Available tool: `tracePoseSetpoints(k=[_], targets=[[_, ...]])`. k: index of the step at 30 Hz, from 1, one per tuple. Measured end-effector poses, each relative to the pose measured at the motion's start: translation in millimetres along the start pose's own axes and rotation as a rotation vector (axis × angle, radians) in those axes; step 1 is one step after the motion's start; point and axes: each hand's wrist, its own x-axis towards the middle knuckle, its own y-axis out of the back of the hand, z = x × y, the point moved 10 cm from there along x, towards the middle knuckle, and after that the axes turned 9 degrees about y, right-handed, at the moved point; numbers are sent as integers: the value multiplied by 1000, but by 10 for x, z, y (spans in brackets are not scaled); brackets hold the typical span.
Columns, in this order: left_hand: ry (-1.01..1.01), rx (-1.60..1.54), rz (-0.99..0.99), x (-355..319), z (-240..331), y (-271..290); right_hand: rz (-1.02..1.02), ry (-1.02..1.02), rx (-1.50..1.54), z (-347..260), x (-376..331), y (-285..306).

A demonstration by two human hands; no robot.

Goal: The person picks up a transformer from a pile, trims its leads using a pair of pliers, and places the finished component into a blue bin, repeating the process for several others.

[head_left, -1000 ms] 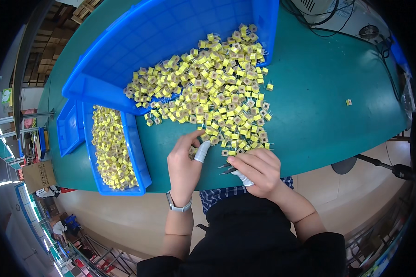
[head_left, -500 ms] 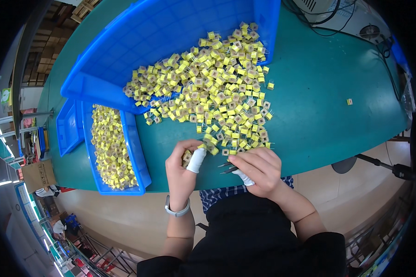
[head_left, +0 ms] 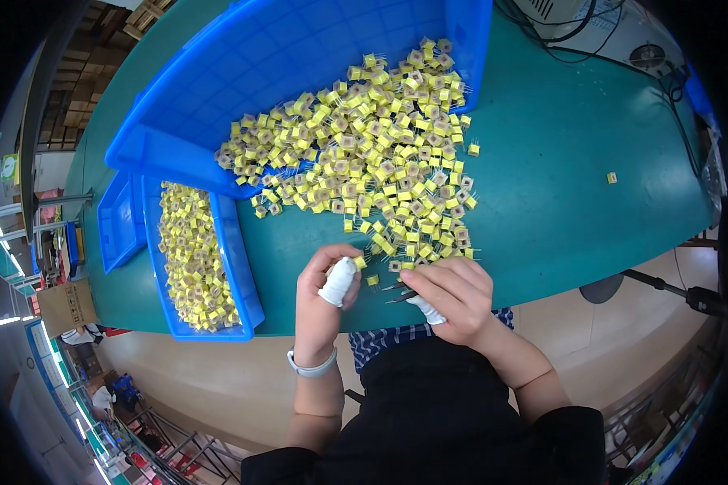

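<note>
My left hand (head_left: 325, 279), its thumb wrapped in white, is closed on a small yellow transformer (head_left: 360, 263) that shows at the fingertips. Anything deeper in that palm is hidden. Dark tweezers (head_left: 397, 293) are gripped in my right hand (head_left: 455, 295), tips pointing left toward the other hand. White wrapping shows on a digit of this hand too. One loose yellow transformer (head_left: 372, 280) lies on the table between the hands. Just beyond them spreads a large heap of the same transformers (head_left: 380, 153), with thin metal pins, spilling from a tipped blue crate (head_left: 210, 89).
Left of my hands stands a long blue bin (head_left: 247, 279) filled with transformers, beside an overlapping blue tray (head_left: 121, 226). A single transformer (head_left: 611, 178) lies far right on the green table (head_left: 558, 210). A pale machine with cables (head_left: 623, 36) occupies the back right corner.
My left hand has turned, its wrapped thumb now covering the transformers seen in the palm earlier. A transformer now shows on the table between the hands. The right hand stays nearly still.
</note>
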Motion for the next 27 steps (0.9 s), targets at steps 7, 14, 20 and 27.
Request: tracePoseSetpoints(k=[7,14,20,27], targets=[[167,-485,-349,-107,-134,-336,-10,19,-1,-14,7,-14],[142,-420,-312,-144,-200,-430,-116,45,22,-41,-15,-108],[155,-620,-406,-139,-166,-442,-36,32,-12,-38,-7,-28],[31,-604,-398,-162,-98,-419,3,3,-52,-26,-12,9]])
